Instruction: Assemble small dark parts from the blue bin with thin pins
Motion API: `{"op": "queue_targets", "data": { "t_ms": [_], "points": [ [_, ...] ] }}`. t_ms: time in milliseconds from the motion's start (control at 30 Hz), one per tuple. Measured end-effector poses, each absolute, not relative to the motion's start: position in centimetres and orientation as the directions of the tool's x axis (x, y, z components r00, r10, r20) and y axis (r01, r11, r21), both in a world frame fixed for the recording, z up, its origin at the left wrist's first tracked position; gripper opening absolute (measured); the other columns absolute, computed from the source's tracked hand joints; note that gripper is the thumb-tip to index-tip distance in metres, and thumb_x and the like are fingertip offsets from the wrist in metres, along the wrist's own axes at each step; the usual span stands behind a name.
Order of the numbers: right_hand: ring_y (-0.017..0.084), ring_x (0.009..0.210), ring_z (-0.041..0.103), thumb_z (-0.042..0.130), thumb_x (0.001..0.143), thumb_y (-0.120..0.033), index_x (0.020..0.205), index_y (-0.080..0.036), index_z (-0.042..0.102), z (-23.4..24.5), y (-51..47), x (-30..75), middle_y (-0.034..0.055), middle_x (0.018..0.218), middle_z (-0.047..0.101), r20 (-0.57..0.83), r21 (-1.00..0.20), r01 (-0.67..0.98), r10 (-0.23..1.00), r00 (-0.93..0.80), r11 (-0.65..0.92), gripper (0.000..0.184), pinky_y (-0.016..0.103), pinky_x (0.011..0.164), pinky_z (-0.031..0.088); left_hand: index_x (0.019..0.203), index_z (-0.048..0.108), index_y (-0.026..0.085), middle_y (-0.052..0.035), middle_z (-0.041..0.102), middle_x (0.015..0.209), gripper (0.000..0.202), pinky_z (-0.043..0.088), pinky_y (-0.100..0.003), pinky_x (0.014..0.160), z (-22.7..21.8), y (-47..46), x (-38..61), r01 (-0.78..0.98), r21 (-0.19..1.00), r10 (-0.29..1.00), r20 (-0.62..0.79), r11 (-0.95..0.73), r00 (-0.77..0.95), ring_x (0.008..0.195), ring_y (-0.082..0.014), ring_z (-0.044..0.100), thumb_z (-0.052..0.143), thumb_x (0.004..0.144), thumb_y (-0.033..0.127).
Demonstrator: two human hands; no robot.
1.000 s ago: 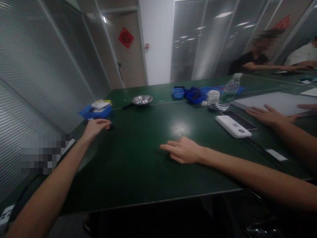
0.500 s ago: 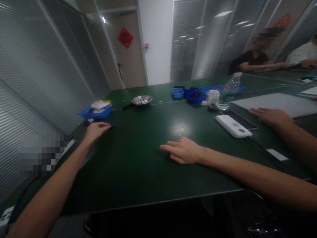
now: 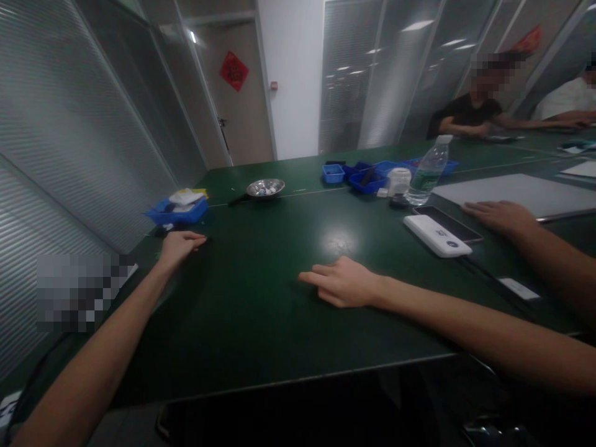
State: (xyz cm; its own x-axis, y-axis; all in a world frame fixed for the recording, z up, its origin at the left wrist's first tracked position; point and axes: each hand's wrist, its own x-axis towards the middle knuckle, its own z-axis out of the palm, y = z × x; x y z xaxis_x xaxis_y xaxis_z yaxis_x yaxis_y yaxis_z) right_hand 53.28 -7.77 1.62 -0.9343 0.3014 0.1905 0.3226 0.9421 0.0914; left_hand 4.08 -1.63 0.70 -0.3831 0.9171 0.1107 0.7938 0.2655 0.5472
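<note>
My left hand [image 3: 179, 247] is closed in a pinch above the left part of the green table [image 3: 261, 323]. A small dark piece [image 3: 209, 239] shows at its fingertips, too small to name. Just beyond that hand is a blue basket [image 3: 179, 214] with white and yellow things in it. My right hand [image 3: 343, 283] rests on the table near the middle, palm down. Its index finger points left, the other fingers are loosely bent, and nothing shows in them.
A small pan [image 3: 265, 189] holding bits stands farther back. To the right are blue trays [image 3: 367, 181], a white jar [image 3: 399, 182], a water bottle [image 3: 427, 174], a phone [image 3: 449, 223] and a white power bank [image 3: 436, 236]. Another person's hand [image 3: 498, 217] lies by a pale board [image 3: 521, 192].
Both of my hands stay nearly where they were, with the small dark piece still at my left fingertips. The view has shifted slightly. The far person in black has drawn an arm in.
</note>
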Motion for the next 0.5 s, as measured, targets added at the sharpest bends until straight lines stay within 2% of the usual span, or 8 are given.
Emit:
{"op": "queue_targets", "data": {
  "t_ms": [67, 200, 367, 500],
  "points": [
    [0.012, 0.061, 0.047, 0.042, 0.103, -0.028, 0.148, -0.017, 0.047, 1.7, -7.8, 53.3, 0.0078, 0.101, 0.066, 0.191, 0.093, 0.321, 0.300, -0.935, 0.942, 0.047, 0.027, 0.052, 0.022, 0.103, 0.083, 0.017, -0.0104, 0.080, 0.095, 0.034, 0.055, -0.035, 0.079, 0.9, -1.8, 4.3, 0.858, 0.463, 0.934, 0.155, 0.220, -0.323, 0.085, -0.0285, 0.072, 0.071, 0.082, 0.042],
    [0.012, 0.061, 0.046, 0.043, 0.103, -0.029, 0.150, -0.019, 0.045, 1.6, -7.9, 53.4, 0.0072, 0.101, 0.065, 0.215, 0.095, 0.325, 0.299, -0.930, 0.941, 0.048, 0.027, 0.052, 0.021, 0.101, 0.082, 0.018, -0.0147, 0.077, 0.112, 0.028, 0.052, -0.038, 0.092, 1.3, -2.3, 5.3, 0.977, 0.207, 0.974, 0.208, 0.043, -0.087, 0.104, -0.0331, 0.071, 0.061, 0.087, 0.032],
    [0.012, 0.063, 0.048, 0.043, 0.104, -0.029, 0.156, -0.023, 0.042, 1.6, -7.9, 53.4, 0.0046, 0.097, 0.064, 0.252, 0.044, 0.369, 0.347, -0.903, 0.928, 0.053, 0.026, 0.053, 0.022, 0.097, 0.078, 0.010, -0.0244, 0.073, 0.106, 0.029, 0.053, -0.042, 0.086, 1.3, -3.5, 7.9, 0.999, -0.044, 0.983, 0.180, 0.030, -0.021, 0.097, -0.0386, 0.071, 0.059, 0.088, 0.029],
    [0.013, 0.065, 0.052, 0.046, 0.103, -0.028, 0.159, -0.024, 0.038, 1.3, -7.9, 53.3, 0.0044, 0.097, 0.066, 0.292, -0.035, 0.425, 0.416, -0.861, 0.905, 0.056, 0.026, 0.055, 0.027, 0.092, 0.078, 0.012, -0.0248, 0.073, 0.103, 0.027, 0.053, -0.041, 0.082, 0.9, -3.8, 8.4, 0.989, -0.143, 0.982, 0.187, 0.046, -0.019, 0.098, -0.0395, 0.070, 0.054, 0.089, 0.024]
  ]
}}
